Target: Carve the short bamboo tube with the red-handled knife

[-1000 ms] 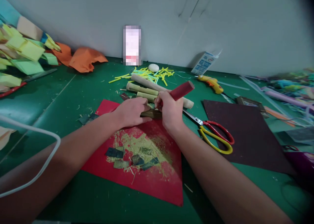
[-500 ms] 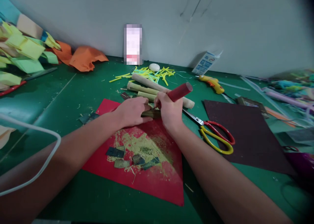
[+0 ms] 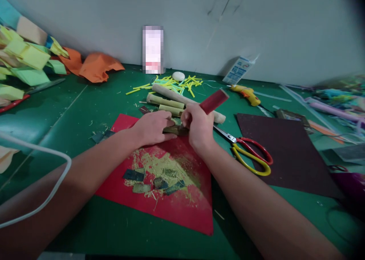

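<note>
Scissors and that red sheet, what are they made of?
The scissors' blades look like smooth metal, because they gleam; the red and yellow handles, glossy and rounded, are probably plastic. The red sheet looks matte and flat, maybe foam or card.

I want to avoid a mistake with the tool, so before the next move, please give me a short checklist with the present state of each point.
1. Short dark piece steadied by the left hand: ok, fingers rest on it.
2. Red-handled tool gripped in the right hand: ok.
3. Tool's tip clear of the left fingers: cannot tell, too small and partly hidden.
4. Red sheet free of scraps: not ok, shavings and dark chips lie on it.
5. Yellow glue gun away from both hands: ok, it lies beyond them, near the wall.
</note>
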{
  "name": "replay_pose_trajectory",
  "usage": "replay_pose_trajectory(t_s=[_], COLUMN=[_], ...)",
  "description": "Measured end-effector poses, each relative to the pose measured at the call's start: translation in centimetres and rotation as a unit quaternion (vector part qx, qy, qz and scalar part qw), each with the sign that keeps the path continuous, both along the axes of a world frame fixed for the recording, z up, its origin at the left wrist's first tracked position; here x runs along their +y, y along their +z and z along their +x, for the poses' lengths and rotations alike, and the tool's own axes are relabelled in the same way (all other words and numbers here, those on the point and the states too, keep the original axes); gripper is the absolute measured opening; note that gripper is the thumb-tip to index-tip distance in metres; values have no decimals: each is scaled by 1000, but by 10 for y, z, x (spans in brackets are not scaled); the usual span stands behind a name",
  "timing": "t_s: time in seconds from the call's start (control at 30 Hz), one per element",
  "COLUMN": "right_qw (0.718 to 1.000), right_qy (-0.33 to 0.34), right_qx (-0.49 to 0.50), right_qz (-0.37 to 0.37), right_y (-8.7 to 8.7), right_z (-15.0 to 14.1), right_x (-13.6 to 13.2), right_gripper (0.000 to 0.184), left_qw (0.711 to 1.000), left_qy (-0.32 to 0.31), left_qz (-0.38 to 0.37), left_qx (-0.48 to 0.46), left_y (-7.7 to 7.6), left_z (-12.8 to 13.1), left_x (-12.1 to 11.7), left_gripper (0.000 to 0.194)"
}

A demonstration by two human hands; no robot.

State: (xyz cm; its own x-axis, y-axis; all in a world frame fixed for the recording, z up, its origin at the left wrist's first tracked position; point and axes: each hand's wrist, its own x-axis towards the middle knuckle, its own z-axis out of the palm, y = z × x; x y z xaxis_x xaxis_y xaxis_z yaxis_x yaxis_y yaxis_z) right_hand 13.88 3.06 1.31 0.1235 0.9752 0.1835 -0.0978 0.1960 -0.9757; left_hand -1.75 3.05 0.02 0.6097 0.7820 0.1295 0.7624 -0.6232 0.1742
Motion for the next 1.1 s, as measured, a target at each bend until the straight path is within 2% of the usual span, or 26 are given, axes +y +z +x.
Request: replay_pose_trajectory(t_s=[0.13, 0.3, 0.37, 0.5, 0.6, 0.73, 0.97, 1.1], right_qw=[1000, 997, 998, 997, 994, 991, 994, 996], right_qy=[-6, -4, -8, -47, -87, -123, -94, -73], right_qx=[-1, 66, 56, 11, -19, -6, 5, 7], right_qz=[11, 27, 35, 52, 64, 49, 53, 52], right_y=[-5, -5, -5, -6, -9, -9, -3, -4], right_z=[1, 2, 3, 5, 6, 8, 6, 6], right_x=[5, 9, 10, 11, 11, 12, 8, 9], right_gripper=[34, 4, 15, 14, 22, 28, 26, 17], left_qw=[1000, 999, 999, 999, 999, 998, 998, 997], left_qy=[-1, -13, -13, -16, -19, -17, -27, -23], left_qz=[14, 22, 25, 25, 21, 16, 22, 17], left_qx=[4, -22, -27, -32, -46, -55, -61, -72], left_y=[-3, 0, 1, 1, -1, -2, -2, -2], left_z=[-1, -2, -2, -2, -2, -3, -3, -3], left_x=[0, -6, -7, -8, -7, -6, -5, -6], left_gripper=[40, 30, 28, 33, 34, 33, 27, 26])
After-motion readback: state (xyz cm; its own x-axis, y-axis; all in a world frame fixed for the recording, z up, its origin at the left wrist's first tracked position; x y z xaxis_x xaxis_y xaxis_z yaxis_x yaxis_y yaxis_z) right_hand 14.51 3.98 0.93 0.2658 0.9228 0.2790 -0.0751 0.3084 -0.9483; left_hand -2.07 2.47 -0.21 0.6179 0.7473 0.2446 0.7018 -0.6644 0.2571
